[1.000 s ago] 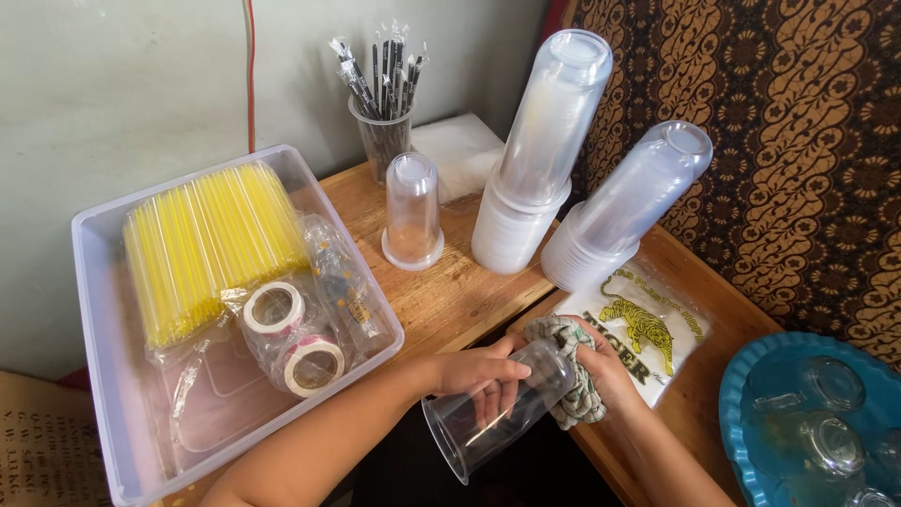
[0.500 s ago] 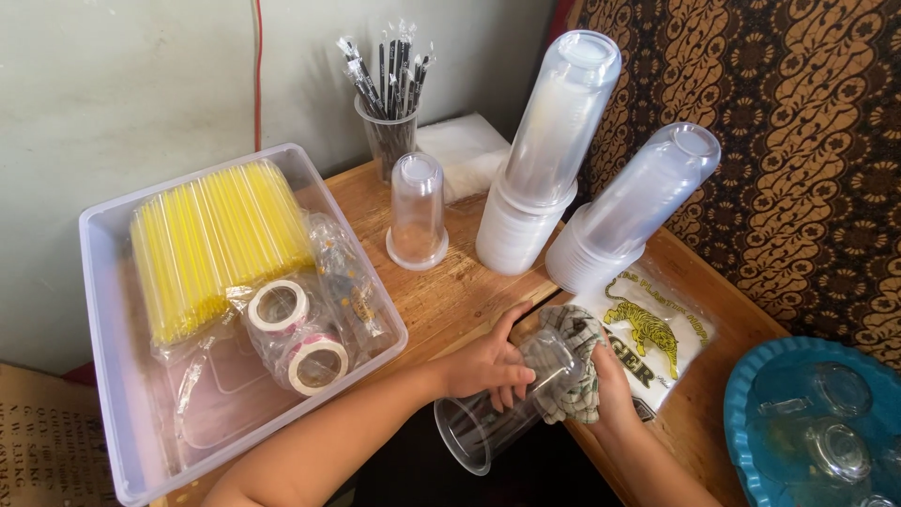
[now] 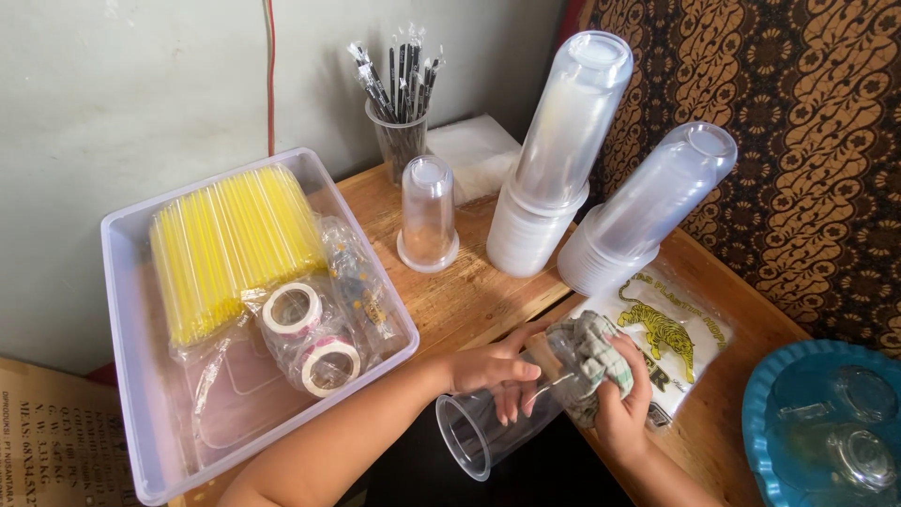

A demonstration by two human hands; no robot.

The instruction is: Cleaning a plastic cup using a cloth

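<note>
My left hand grips a clear plastic cup that lies on its side, mouth toward me, low in the middle of the view. My right hand presses a checked cloth against the cup's closed end. Both hands hover just off the front edge of the wooden table. A flat printed plastic bag lies under and behind the right hand.
A clear bin at left holds yellow straws and tape rolls. An upturned cup, a cup of black straws and two tall cup stacks stand behind. A blue tray with glass lids sits at right.
The cup has rolled a little in my hands, and the cloth has shifted up over its closed end. The right hand now wraps the cloth from the side. My view drifted slightly.
</note>
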